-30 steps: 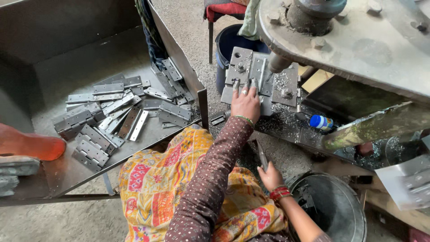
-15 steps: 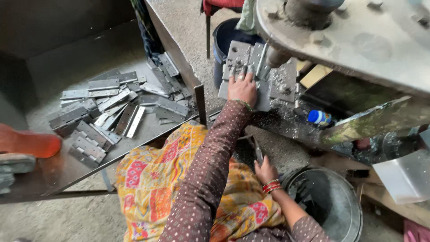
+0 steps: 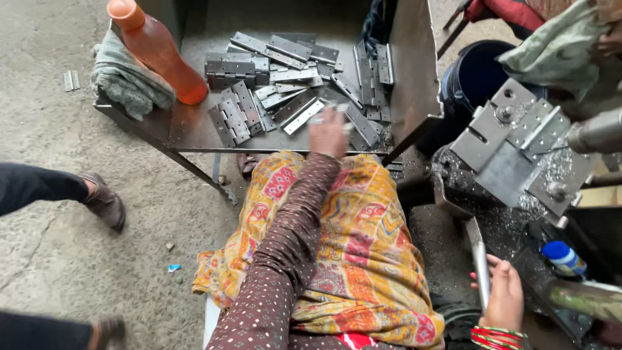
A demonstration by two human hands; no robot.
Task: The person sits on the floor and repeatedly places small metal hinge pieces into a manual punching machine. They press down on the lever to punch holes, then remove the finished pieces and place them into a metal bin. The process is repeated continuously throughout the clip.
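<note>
The metal desk [image 3: 194, 133] with its raised walls takes up the top of the scene, carrying a loose heap of grey steel hinges [image 3: 291, 84]; below it spreads the bright patterned cloth [image 3: 350, 240] over the seated person's lap; to the right stands the machine with its bolted grey fixture plates [image 3: 512, 152], metal shavings scattered under them; behind that sits a dark blue bucket [image 3: 476, 74], partly hidden by the desk's side wall.

The left hand [image 3: 327, 133] reaches across the lap to the near edge of the hinge pile, blurred, its grip curled over something pale there; whether it pinches a hinge I cannot tell. The right hand [image 3: 504, 295] rests low beside the machine, its grip wrapped around a long steel lever [image 3: 478, 259].

An orange plastic bottle [image 3: 159, 52] stands at the desk's left corner, touching a crumpled grey rag [image 3: 126, 81] that hangs over the edge; another person's dark shoe [image 3: 103, 201] is planted on the concrete floor, well apart from the desk; a small bottle with a blue cap [image 3: 564, 257] lies by the machine base; two stray hinges [image 3: 70, 80] lie on the floor.
</note>
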